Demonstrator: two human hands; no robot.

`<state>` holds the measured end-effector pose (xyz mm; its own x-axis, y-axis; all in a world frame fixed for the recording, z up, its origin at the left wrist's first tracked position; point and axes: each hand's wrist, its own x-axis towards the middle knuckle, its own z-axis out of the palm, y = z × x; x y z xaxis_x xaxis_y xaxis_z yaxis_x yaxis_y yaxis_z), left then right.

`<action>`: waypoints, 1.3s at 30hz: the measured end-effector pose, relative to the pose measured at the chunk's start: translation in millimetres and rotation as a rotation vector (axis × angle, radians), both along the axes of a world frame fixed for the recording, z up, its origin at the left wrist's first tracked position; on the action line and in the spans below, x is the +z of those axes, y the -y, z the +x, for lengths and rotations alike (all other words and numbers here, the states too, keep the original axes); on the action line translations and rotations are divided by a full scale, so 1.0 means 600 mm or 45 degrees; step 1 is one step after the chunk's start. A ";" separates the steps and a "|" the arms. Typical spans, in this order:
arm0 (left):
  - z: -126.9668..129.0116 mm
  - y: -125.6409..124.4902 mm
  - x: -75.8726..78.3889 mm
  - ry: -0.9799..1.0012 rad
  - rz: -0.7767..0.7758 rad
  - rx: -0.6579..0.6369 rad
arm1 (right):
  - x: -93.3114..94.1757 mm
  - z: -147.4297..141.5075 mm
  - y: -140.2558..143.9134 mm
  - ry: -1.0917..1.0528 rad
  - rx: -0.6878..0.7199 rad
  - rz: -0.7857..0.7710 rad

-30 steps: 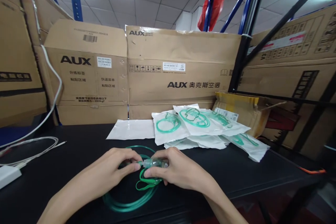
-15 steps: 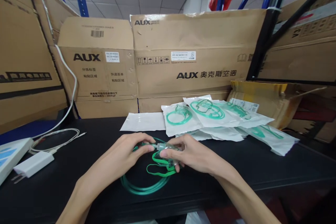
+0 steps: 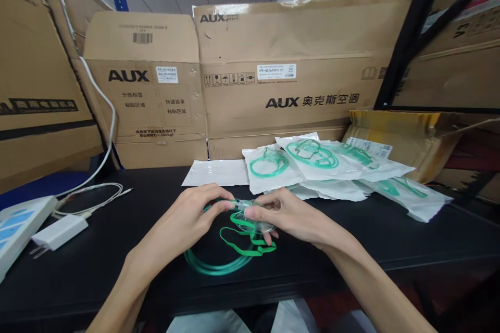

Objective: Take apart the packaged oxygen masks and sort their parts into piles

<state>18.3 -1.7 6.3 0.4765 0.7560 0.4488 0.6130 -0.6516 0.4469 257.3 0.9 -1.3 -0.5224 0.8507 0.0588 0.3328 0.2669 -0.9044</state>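
Note:
A clear oxygen mask [image 3: 255,225] is held just above the black tabletop, pinched near its connector by my right hand [image 3: 279,213]. My left hand [image 3: 209,205] grips the end of the green tubing [image 3: 219,269] with thumb and forefinger, right at the mask's connector. The fingertips of both hands are close together, and whether tube and connector are joined I cannot tell. From the mask hangs a green elastic strap [image 3: 238,247] in a loose loop. The rest of the tubing lies coiled on the table below my hands.
Several white pouches [image 3: 312,158] with green tubing are piled behind my right hand. A flat white pouch [image 3: 219,173] lies beside them. At the left are a white charger [image 3: 60,233], a cable and a power strip [image 3: 23,226]. Cardboard boxes [image 3: 289,114] stand along the back.
The view has tilted downward a little. Both hands keep their hold on the tubing and the mask, and the mask and strap have turned slightly.

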 end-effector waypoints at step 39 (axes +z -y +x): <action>-0.009 0.008 0.010 -0.016 -0.064 -0.015 | 0.011 -0.011 0.013 0.187 -0.205 0.369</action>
